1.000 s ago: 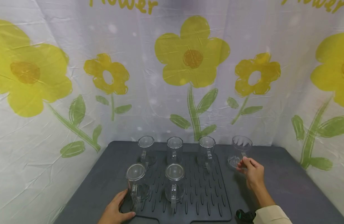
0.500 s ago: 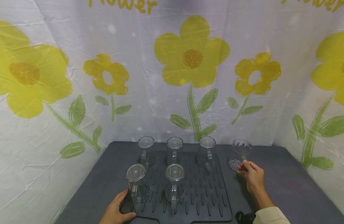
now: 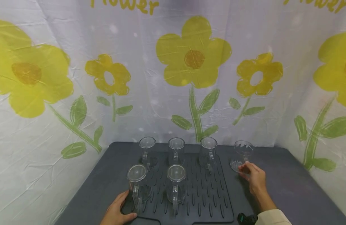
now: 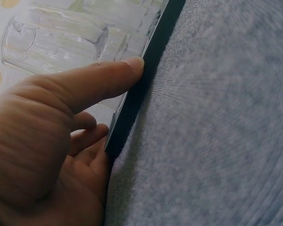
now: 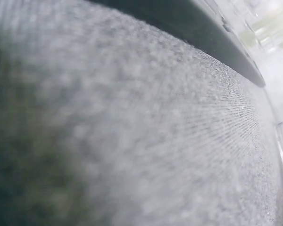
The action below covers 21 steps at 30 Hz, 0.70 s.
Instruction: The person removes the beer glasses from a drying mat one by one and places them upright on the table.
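1. Twelve o'clock runs straight away from you. Clear mug (image 3: 241, 155): well right, past the three o'clock edge of the ridged mat (image 3: 199, 193). Mouth looks upward; can't tell whether its base bears on the tabletop (image 3: 293, 184).
2. Your right hand (image 3: 253, 178) sits at five o'clock of it, pinching the handle. One-sided hold, so the glass probably wants to swing: level wrist, slow travel, firm thumb.
3. Your left hand (image 3: 116, 210) spans the mat's near-left corner, spread wide, thumb along the near edge, no glass in it. Light, even pressure there should stop creep.
4. Nearest knock risk: back right mug (image 3: 208, 153), base up, nine o'clock of yours, a gap between. Back middle mug (image 3: 176, 152) and back left mug (image 3: 147, 152) line up beyond it.
5. Front middle mug (image 3: 176, 185) and front left mug (image 3: 138, 186), also base up, stand toward eight o'clock. Left fingers are just beside the latter; mind the knuckles.
6. Room: bare ridges between seven and eight o'clock of the clear mug; bare tabletop from three to five, good for your forearm.
7. Edges: tabletop's far edge is near at twelve, flowered curtain (image 3: 144, 103) behind; don't reach deep. Dark device (image 3: 246, 218) sits by your right sleeve (image 3: 274, 217).
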Each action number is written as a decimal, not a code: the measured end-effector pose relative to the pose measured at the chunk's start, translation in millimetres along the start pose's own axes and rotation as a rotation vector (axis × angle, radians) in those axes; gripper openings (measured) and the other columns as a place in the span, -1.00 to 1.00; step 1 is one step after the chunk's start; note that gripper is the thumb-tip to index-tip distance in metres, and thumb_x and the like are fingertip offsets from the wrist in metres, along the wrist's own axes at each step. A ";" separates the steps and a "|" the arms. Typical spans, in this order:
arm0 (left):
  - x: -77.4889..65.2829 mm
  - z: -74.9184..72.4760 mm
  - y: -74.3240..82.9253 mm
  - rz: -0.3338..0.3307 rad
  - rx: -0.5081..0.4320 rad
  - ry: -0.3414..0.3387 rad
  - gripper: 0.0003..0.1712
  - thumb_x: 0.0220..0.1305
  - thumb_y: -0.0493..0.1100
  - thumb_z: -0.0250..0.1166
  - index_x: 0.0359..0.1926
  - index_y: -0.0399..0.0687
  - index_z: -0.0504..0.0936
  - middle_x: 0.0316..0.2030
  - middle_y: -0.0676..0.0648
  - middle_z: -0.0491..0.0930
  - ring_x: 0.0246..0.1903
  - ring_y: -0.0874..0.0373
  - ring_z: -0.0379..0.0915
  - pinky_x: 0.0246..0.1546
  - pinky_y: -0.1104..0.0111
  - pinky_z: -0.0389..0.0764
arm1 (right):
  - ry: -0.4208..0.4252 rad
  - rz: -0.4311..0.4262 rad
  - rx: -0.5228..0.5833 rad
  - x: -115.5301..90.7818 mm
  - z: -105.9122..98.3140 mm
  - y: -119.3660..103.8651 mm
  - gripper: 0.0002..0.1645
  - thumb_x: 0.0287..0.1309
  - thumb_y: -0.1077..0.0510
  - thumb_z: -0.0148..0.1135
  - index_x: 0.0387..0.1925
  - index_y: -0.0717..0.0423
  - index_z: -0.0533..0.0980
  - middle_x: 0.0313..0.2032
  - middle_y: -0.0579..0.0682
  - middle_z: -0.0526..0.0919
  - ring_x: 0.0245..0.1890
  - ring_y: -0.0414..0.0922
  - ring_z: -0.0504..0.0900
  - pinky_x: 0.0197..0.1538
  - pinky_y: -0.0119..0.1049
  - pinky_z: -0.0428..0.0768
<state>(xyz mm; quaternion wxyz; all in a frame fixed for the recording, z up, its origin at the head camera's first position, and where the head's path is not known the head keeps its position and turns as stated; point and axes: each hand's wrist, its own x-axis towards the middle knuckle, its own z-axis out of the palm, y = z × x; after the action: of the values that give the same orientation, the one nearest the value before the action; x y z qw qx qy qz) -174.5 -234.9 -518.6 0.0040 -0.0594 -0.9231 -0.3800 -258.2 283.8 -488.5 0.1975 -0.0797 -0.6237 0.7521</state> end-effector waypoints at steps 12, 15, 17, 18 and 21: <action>1.9 0.2 4.7 -0.053 0.014 -0.016 0.08 -0.20 -0.05 0.63 0.29 -0.47 0.32 0.20 -0.37 0.35 0.19 -0.34 0.27 0.12 -0.16 0.37 | 0.253 -0.128 -0.295 -21.0 -5.0 -25.9 -0.61 0.43 0.01 0.04 -0.12 0.27 0.58 -0.37 -0.26 0.67 -0.31 -0.31 0.60 -0.37 -0.53 0.51; 1.6 -0.3 4.9 -0.060 0.022 -0.015 0.08 -0.20 -0.04 0.62 0.29 -0.46 0.32 0.20 -0.37 0.36 0.19 -0.34 0.28 0.11 -0.17 0.38 | 0.244 -0.181 -0.326 -29.4 -4.8 -36.1 -0.63 0.45 0.00 0.00 -0.06 0.20 0.57 -0.27 -0.21 0.65 -0.19 -0.26 0.55 -0.27 -0.56 0.50; 1.4 -0.5 5.0 -0.059 0.023 -0.016 0.08 -0.19 -0.03 0.62 0.29 -0.46 0.32 0.20 -0.37 0.35 0.19 -0.34 0.27 0.11 -0.16 0.38 | 0.233 -0.196 -0.310 -34.9 -2.8 -43.7 -0.65 0.45 0.01 0.00 -0.03 0.17 0.57 -0.23 -0.18 0.65 -0.15 -0.22 0.54 -0.23 -0.56 0.50; 1.3 -0.6 5.0 -0.058 0.023 -0.016 0.08 -0.19 -0.03 0.62 0.29 -0.46 0.32 0.20 -0.37 0.35 0.19 -0.34 0.28 0.11 -0.16 0.38 | 0.228 -0.207 -0.302 -37.2 -1.5 -47.3 -0.65 0.45 0.03 0.00 -0.03 0.18 0.57 -0.22 -0.18 0.66 -0.14 -0.20 0.55 -0.23 -0.55 0.51; 0.9 -0.3 4.8 -0.060 0.017 -0.020 0.10 -0.20 -0.03 0.63 0.29 -0.47 0.32 0.20 -0.37 0.35 0.18 -0.34 0.28 0.11 -0.16 0.38 | 0.215 -0.214 -0.253 -45.8 4.1 -58.4 -0.68 0.45 0.07 0.01 -0.03 0.19 0.56 -0.21 -0.14 0.67 -0.14 -0.16 0.56 -0.22 -0.52 0.54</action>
<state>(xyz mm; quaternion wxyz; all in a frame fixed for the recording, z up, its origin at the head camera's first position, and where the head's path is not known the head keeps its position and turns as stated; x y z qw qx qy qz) -174.9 -231.7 -514.9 -0.0161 -0.0352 -0.9276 -0.3716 -206.5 270.3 -436.8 0.3300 -0.1169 -0.6935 0.6297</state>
